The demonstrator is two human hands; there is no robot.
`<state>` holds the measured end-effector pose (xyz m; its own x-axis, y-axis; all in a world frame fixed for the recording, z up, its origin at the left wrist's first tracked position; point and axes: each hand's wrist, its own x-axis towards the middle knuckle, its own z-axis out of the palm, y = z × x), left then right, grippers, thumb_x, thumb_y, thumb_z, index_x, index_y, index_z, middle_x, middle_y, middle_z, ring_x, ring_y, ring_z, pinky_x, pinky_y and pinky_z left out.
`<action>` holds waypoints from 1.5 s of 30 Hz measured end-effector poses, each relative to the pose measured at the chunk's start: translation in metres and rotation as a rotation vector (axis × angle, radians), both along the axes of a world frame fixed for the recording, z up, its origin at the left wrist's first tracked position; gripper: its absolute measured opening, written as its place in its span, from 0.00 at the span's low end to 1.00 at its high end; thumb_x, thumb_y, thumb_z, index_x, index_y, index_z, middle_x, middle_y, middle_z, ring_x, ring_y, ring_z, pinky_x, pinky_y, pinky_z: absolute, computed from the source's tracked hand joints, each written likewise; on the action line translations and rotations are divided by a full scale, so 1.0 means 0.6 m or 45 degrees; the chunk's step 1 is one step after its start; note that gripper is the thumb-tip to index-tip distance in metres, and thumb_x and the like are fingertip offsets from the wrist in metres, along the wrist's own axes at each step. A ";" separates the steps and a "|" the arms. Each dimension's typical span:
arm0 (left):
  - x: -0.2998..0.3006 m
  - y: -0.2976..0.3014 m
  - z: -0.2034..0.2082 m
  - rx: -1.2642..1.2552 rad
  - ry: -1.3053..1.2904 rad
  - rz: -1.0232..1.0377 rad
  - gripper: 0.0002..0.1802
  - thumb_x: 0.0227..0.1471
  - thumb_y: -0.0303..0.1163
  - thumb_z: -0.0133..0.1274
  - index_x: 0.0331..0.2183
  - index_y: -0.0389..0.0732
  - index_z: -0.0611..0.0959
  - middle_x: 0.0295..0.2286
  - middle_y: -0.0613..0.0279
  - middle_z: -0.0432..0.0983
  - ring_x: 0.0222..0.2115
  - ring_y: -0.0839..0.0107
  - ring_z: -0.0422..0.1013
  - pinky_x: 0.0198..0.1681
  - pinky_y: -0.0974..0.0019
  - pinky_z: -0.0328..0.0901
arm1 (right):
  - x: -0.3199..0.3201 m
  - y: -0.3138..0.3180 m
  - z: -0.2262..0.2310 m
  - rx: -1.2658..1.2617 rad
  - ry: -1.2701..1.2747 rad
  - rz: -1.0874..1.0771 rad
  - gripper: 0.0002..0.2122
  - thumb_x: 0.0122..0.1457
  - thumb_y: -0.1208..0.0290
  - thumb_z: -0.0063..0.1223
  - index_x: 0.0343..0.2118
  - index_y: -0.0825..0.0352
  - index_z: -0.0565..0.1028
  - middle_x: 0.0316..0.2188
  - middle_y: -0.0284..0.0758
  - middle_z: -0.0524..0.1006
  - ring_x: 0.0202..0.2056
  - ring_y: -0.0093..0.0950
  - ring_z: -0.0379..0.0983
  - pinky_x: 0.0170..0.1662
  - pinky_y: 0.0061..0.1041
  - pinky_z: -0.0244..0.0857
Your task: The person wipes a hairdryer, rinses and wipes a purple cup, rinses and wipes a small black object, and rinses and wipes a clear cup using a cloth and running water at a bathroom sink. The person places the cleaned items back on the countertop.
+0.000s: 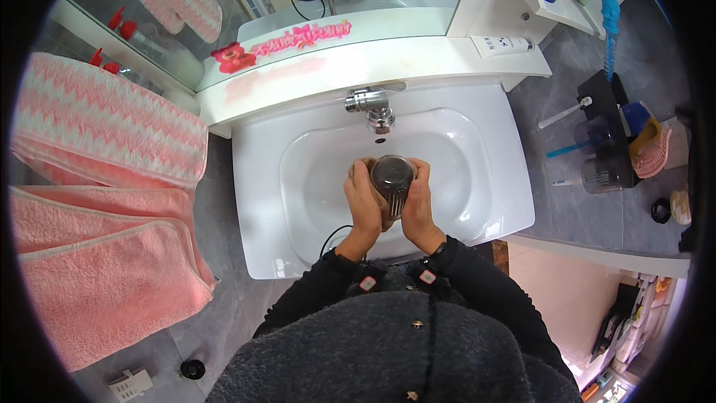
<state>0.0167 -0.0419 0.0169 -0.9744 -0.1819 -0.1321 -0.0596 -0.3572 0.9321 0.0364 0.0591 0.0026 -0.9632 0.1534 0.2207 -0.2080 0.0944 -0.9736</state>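
Over the white sink I hold a dark, see-through ribbed cup between both hands. Its round, closed-looking end faces up. My left hand is wrapped round its left side, with what looks like a brownish cloth pressed between palm and cup. The fingers of my right hand curl round the right side. Just beyond the cup stands the chrome faucet; no water shows coming from it. The cup's far side and some fingertips are hidden.
Pink towels hang at the left. A white ledge under the mirror carries a white tube. On the right wall, a black holder bears a similar cup, toothbrushes and combs. A black cable curves by my left wrist.
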 end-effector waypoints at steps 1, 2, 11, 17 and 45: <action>-0.007 -0.006 0.000 0.090 -0.113 0.010 0.19 0.65 0.41 0.40 0.33 0.36 0.76 0.30 0.64 0.71 0.34 0.75 0.67 0.40 0.69 0.63 | 0.004 -0.001 0.005 0.025 0.095 -0.019 0.24 0.64 0.56 0.46 0.54 0.70 0.62 0.44 0.40 0.71 0.46 0.33 0.68 0.53 0.31 0.61; -0.014 -0.010 -0.001 0.207 -0.243 0.006 0.18 0.65 0.40 0.41 0.30 0.37 0.75 0.29 0.65 0.70 0.32 0.76 0.66 0.38 0.69 0.62 | 0.006 -0.003 0.008 0.049 0.192 -0.040 0.26 0.62 0.54 0.50 0.56 0.69 0.61 0.45 0.38 0.71 0.48 0.30 0.69 0.55 0.29 0.61; -0.014 -0.064 0.039 -0.065 -0.132 -0.008 0.19 0.64 0.43 0.46 0.23 0.44 0.71 0.17 0.74 0.62 0.16 0.83 0.57 0.21 0.74 0.55 | -0.012 0.046 0.000 -1.102 -0.578 0.406 0.34 0.57 0.53 0.55 0.62 0.64 0.57 0.58 0.46 0.65 0.58 0.44 0.64 0.62 0.43 0.58; -0.044 -0.265 -0.028 -0.760 0.163 0.319 0.23 0.65 0.39 0.44 0.19 0.40 0.67 0.14 0.74 0.59 0.16 0.84 0.55 0.19 0.73 0.55 | -0.007 0.096 0.007 -1.594 -0.557 0.611 0.29 0.63 0.46 0.44 0.61 0.61 0.61 0.55 0.49 0.68 0.55 0.53 0.65 0.60 0.54 0.59; -0.195 0.430 0.198 0.239 0.898 -0.924 0.28 0.54 0.24 0.58 0.55 0.37 0.67 0.49 0.59 0.67 0.49 0.71 0.68 0.53 0.68 0.64 | 0.106 0.375 0.078 -0.088 -0.163 -0.159 0.31 0.60 0.75 0.50 0.65 0.69 0.54 0.64 0.40 0.58 0.66 0.31 0.51 0.67 0.33 0.43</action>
<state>-0.1005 0.2161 0.1357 -0.7083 0.4463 0.5470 0.2201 -0.5966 0.7718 0.1001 0.2841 0.0496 -0.9553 0.2839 0.0821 -0.0727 0.0435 -0.9964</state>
